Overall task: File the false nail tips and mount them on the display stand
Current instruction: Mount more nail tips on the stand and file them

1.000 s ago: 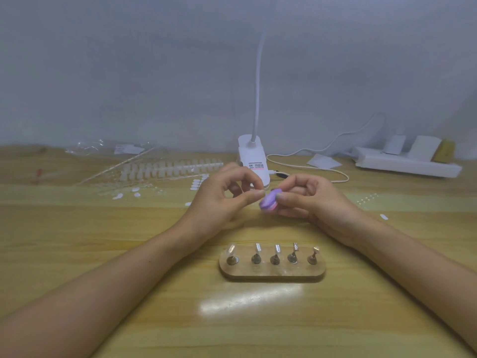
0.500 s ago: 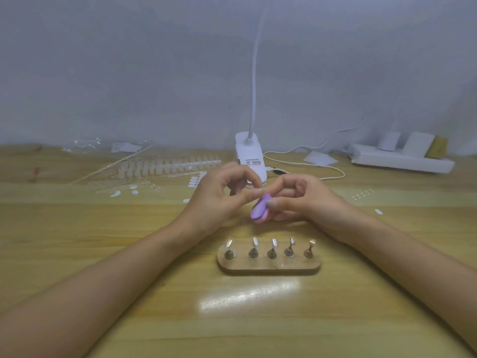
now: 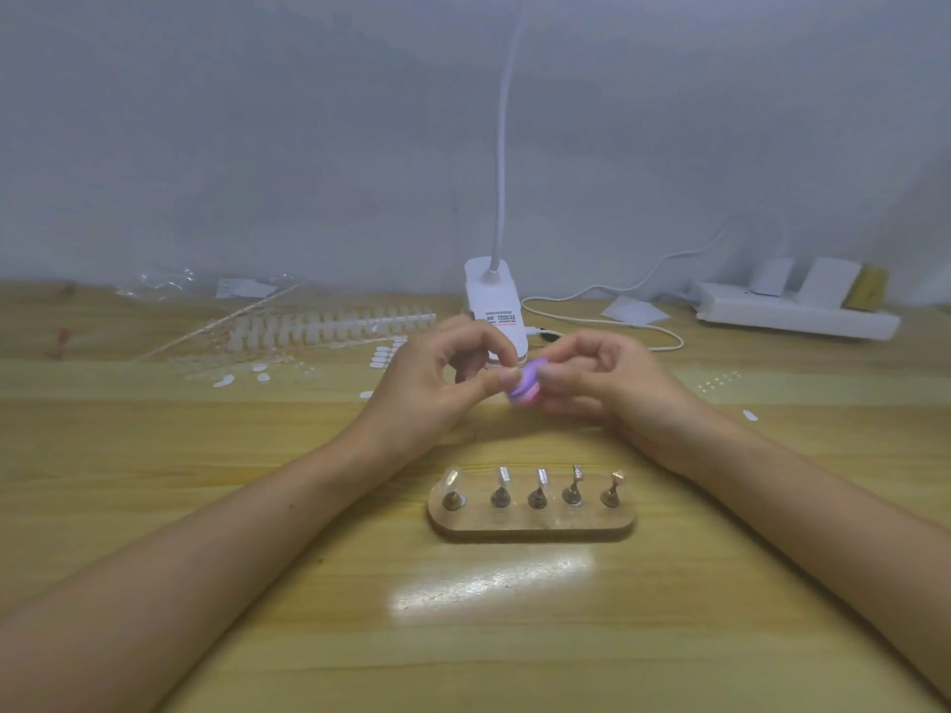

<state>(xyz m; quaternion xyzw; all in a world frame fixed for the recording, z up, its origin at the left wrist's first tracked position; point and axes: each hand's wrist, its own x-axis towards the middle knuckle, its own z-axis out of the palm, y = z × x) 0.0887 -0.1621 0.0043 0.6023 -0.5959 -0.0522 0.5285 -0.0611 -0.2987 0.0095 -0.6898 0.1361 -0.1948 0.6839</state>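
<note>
**While the hands meet behind the stand, file and tip touch**

Where the two hands come together above the table (image 3: 206, 506), the right hand (image 3: 607, 385) grips a purple file (image 3: 526, 387), thumb on top and fingers curled beneath. The left hand (image 3: 427, 385) is curled too, its thumb and forefinger pinching a small pale tip (image 3: 510, 374) against the file's left edge; the tip is barely visible.

Nearer the person, just in front of the hands, the wooden stand (image 3: 532, 527) lies flat with five metal pegs in a row. The leftmost peg (image 3: 453, 488) carries a clear tip; the other four show bare tops.

Behind the hands stands a white clip lamp (image 3: 494, 295), its neck rising out of view. Strips of unused tips (image 3: 329, 326) lie to the left, with loose ones (image 3: 224, 380) scattered near them. A white power strip (image 3: 792, 316) sits at the far right by the wall.
</note>
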